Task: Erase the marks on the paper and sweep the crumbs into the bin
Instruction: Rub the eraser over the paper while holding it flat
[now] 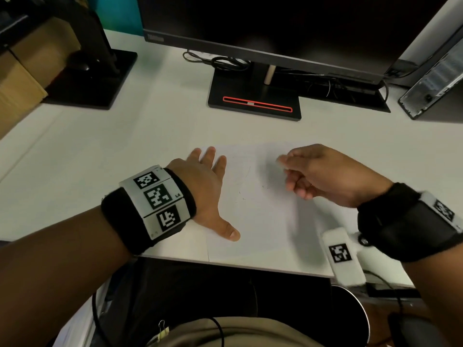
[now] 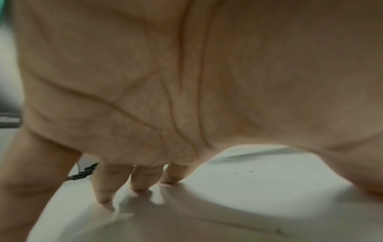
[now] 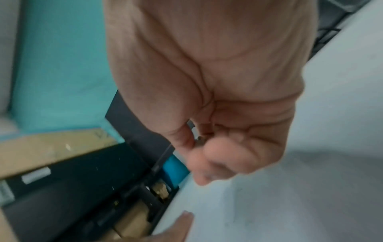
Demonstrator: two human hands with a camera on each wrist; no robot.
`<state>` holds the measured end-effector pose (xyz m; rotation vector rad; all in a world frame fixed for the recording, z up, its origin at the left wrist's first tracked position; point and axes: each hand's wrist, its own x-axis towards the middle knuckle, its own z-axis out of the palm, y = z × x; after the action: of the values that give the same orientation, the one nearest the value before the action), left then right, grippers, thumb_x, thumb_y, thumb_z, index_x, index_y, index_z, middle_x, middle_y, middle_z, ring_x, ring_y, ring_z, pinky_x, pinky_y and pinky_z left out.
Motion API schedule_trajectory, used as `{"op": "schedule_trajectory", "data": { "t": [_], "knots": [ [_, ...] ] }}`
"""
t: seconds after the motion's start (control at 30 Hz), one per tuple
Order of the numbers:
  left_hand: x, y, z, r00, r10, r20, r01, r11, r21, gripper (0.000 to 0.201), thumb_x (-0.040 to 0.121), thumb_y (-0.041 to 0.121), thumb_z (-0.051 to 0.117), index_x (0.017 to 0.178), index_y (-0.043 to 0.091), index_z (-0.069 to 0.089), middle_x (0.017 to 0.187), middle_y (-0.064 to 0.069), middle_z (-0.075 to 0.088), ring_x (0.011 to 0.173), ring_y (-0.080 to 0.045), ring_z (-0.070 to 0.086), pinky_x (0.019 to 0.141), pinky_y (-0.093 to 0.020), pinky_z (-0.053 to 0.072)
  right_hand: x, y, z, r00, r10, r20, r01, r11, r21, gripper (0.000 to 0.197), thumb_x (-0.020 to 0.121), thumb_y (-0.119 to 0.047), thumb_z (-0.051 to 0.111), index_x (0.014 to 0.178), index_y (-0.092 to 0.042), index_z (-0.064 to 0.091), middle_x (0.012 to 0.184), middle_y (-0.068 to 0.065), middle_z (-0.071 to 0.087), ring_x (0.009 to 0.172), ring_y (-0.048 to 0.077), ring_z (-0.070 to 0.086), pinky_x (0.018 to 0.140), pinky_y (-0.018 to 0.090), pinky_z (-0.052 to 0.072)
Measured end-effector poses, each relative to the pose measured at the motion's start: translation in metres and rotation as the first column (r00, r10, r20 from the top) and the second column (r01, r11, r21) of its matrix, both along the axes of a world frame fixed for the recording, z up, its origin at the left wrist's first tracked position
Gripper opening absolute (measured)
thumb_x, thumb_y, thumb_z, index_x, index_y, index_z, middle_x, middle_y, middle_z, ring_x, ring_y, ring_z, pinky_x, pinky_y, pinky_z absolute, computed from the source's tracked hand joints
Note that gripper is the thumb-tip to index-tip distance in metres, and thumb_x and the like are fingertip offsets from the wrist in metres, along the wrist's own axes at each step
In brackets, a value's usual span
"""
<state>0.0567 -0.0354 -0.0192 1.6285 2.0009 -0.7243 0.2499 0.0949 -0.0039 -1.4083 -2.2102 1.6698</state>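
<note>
- Nearest me, I see a dark bin (image 1: 225, 291) below the near edge of the white desk (image 1: 100, 136), under the sheet's near edge.
- The paper (image 1: 253, 221) lies flat on the desk, reaching that near edge.
- My left hand (image 1: 208, 194) rests spread on the paper's left side, palm down, thumb out toward me; in the left wrist view its fingertips (image 2: 103, 199) press the sheet.
- Faint pencil marks (image 1: 246, 172) and a few dark crumbs (image 1: 241, 196) sit mid-sheet, between my two hands.
- My right hand (image 1: 323, 176) hovers over the right part of the paper, fingers curled in toward the thumb. I cannot tell whether it holds anything; the right wrist view is blurred there.
- Beyond the sheet stands a monitor (image 1: 275, 26) on a black base with a red-rimmed slot (image 1: 256, 104), cables (image 1: 220, 61) behind it.
- A second black stand (image 1: 92, 78) sits far left, and a computer case (image 1: 433, 81) leans far right.
</note>
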Motion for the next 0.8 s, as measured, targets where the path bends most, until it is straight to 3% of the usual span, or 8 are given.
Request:
{"op": "schedule_trajectory", "data": {
  "t": [0.13, 0.23, 0.3, 0.43, 0.5, 0.57, 0.7, 0.8],
  "knots": [
    [-0.006, 0.003, 0.003, 1.0, -0.028, -0.005, 0.028, 0.999, -0.031, 0.163, 0.042, 0.097, 0.062, 0.154, 0.018, -0.025, 0.162, -0.007, -0.029, 0.153, -0.03, -0.013, 0.12, -0.055, 0.021, 0.002, -0.052, -0.005, 0.924, -0.248, -0.292, 0.062, 0.849, -0.525, 0.02, 0.092, -0.026, 0.064, 0.087, -0.007, 0.061, 0.089, 0.026, 0.072, 0.068, 0.031, 0.071, 0.063, 0.033, 0.06],
    [-0.007, 0.004, 0.005, 0.997, -0.074, -0.036, 0.073, 0.997, -0.027, 0.165, 0.041, 0.093, 0.068, 0.155, 0.017, -0.024, 0.163, -0.008, -0.027, 0.153, -0.031, -0.008, 0.121, -0.052, 0.017, -0.008, -0.088, -0.028, 0.913, -0.267, -0.31, -0.028, 0.715, -0.699, 0.023, 0.095, -0.025, 0.06, 0.098, -0.002, 0.058, 0.11, 0.034, 0.071, 0.101, 0.044, 0.072, 0.088, 0.044, 0.061],
    [-0.009, 0.002, 0.003, 0.998, -0.066, -0.02, 0.066, 0.997, -0.028, 0.165, 0.042, 0.092, 0.069, 0.153, 0.018, -0.027, 0.162, -0.007, -0.03, 0.152, -0.031, -0.012, 0.122, -0.052, 0.013, -0.009, -0.08, -0.039, 0.848, -0.445, -0.288, 0.074, 0.638, -0.767, 0.029, 0.104, -0.026, 0.05, 0.09, -0.001, 0.055, 0.118, 0.034, 0.068, 0.108, 0.044, 0.07, 0.094, 0.047, 0.058],
    [-0.015, -0.001, -0.001, 0.997, -0.038, 0.063, 0.039, 0.999, -0.012, 0.165, 0.042, 0.092, 0.069, 0.151, 0.021, -0.031, 0.159, -0.004, -0.037, 0.151, -0.029, -0.02, 0.121, -0.053, 0.007, 0.017, -0.033, -0.039, 0.329, -0.862, -0.386, 0.403, 0.498, -0.768, 0.035, 0.106, -0.03, 0.047, 0.077, -0.011, 0.053, 0.122, 0.024, 0.067, 0.116, 0.038, 0.068, 0.102, 0.046, 0.053],
    [-0.015, -0.001, -0.001, 0.996, -0.037, 0.08, 0.038, 0.999, -0.012, 0.163, 0.044, 0.09, 0.071, 0.151, 0.021, -0.032, 0.158, -0.004, -0.038, 0.15, -0.029, -0.023, 0.122, -0.052, 0.007, 0.021, -0.037, -0.03, 0.245, -0.87, -0.427, 0.397, 0.492, -0.775, 0.037, 0.105, -0.03, 0.05, 0.073, -0.013, 0.054, 0.116, 0.023, 0.068, 0.118, 0.036, 0.068, 0.103, 0.044, 0.052],
    [-0.015, -0.002, -0.002, 0.995, -0.037, 0.095, 0.038, 0.999, -0.009, 0.162, 0.046, 0.088, 0.072, 0.151, 0.022, -0.033, 0.157, -0.002, -0.039, 0.15, -0.028, -0.023, 0.123, -0.051, 0.012, 0.007, -0.062, -0.027, 0.366, -0.836, -0.409, 0.271, 0.516, -0.812, 0.044, 0.104, -0.03, 0.048, 0.067, -0.011, 0.06, 0.117, 0.026, 0.068, 0.114, 0.034, 0.068, 0.102, 0.043, 0.052],
    [-0.015, -0.004, -0.005, 0.992, -0.048, 0.113, 0.046, 0.999, 0.022, 0.162, 0.045, 0.089, 0.071, 0.15, 0.023, -0.034, 0.157, 0.002, -0.039, 0.15, -0.028, -0.023, 0.122, -0.049, 0.018, -0.037, -0.104, -0.038, 0.759, -0.581, -0.292, 0.135, 0.58, -0.803, 0.045, 0.106, -0.03, 0.045, 0.077, -0.001, 0.064, 0.113, 0.029, 0.071, 0.099, 0.035, 0.071, 0.098, 0.043, 0.054],
    [-0.015, -0.007, -0.005, 0.993, -0.038, 0.116, 0.036, 0.999, 0.015, 0.161, 0.047, 0.088, 0.072, 0.148, 0.024, -0.037, 0.155, -0.001, -0.042, 0.15, -0.027, -0.024, 0.122, -0.047, 0.017, -0.043, -0.081, -0.045, 0.763, -0.587, -0.271, 0.117, 0.538, -0.835, 0.043, 0.108, -0.033, 0.041, 0.083, -0.003, 0.059, 0.117, 0.03, 0.07, 0.103, 0.037, 0.071, 0.097, 0.044, 0.055]
  ]
}}
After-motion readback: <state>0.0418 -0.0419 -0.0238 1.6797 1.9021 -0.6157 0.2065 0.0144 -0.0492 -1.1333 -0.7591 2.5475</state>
